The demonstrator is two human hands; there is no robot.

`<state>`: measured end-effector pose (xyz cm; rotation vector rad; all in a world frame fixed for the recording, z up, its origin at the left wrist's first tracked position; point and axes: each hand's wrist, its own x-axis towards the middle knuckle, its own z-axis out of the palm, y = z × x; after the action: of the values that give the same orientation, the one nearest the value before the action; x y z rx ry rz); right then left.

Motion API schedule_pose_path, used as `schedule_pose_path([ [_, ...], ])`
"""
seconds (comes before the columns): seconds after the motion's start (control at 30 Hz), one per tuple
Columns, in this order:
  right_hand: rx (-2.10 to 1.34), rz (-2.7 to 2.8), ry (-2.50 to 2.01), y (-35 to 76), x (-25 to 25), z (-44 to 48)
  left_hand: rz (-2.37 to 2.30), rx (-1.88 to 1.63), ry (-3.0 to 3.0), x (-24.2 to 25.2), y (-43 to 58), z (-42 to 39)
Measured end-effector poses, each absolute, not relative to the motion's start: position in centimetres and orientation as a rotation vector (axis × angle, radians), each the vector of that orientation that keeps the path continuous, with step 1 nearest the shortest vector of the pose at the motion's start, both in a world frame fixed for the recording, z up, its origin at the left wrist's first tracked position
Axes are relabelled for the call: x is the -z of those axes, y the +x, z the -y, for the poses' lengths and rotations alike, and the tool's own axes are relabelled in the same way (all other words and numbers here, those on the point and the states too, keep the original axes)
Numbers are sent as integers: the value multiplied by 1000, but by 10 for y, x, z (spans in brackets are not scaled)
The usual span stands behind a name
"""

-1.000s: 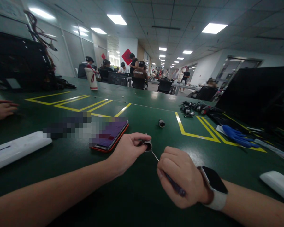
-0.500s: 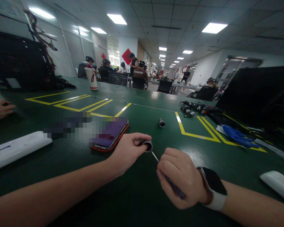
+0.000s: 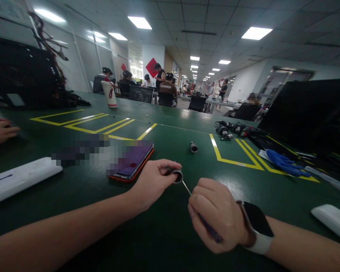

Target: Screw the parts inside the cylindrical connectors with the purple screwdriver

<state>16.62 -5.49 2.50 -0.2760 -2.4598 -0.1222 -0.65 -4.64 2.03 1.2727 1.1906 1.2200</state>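
Observation:
My left hand [image 3: 155,179] pinches a small dark metal cylinder [image 3: 178,176] between thumb and fingers, its round open end turned toward my right hand. Wrapped round the dark handle of a screwdriver [image 3: 187,187] is my right hand [image 3: 214,213], with a watch on that wrist. The screwdriver's thin shaft reaches into or against the open end of the cylinder; its tip is hidden. Beyond my hands a similar metal cylinder [image 3: 194,147] lies on the green table [image 3: 170,130]. Left of my left hand lies a phone [image 3: 134,160] in an orange-red case.
Yellow tape [image 3: 238,164] marks the table. Several dark metal parts [image 3: 229,130] and a blue glove [image 3: 285,162] lie to the right. A paper cup [image 3: 110,94] stands at the back left. Another person's hand [image 3: 2,130] rests at the left edge, near a white object [image 3: 22,179].
My right hand has shifted very slightly down and right with the screwdriver. My left hand and the cylinder stay almost in place.

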Motion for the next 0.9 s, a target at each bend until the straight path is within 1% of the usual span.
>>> schedule_pose_path([
  [0.33, 151, 2489, -375, 163, -27, 56, -1194, -1190, 1265, -20, -5, 46],
  [0.57, 16, 2312, -231, 171, -30, 51, -1202, -1127, 1192, -22, -7, 44],
  [0.7, -14, 2257, -355, 171, -30, 45, -1158, -1112, 1109, -24, -7, 44],
  [0.9, -29, 2412, -469, 164, -14, 32, -973, -1053, 1089, -20, -7, 47],
])
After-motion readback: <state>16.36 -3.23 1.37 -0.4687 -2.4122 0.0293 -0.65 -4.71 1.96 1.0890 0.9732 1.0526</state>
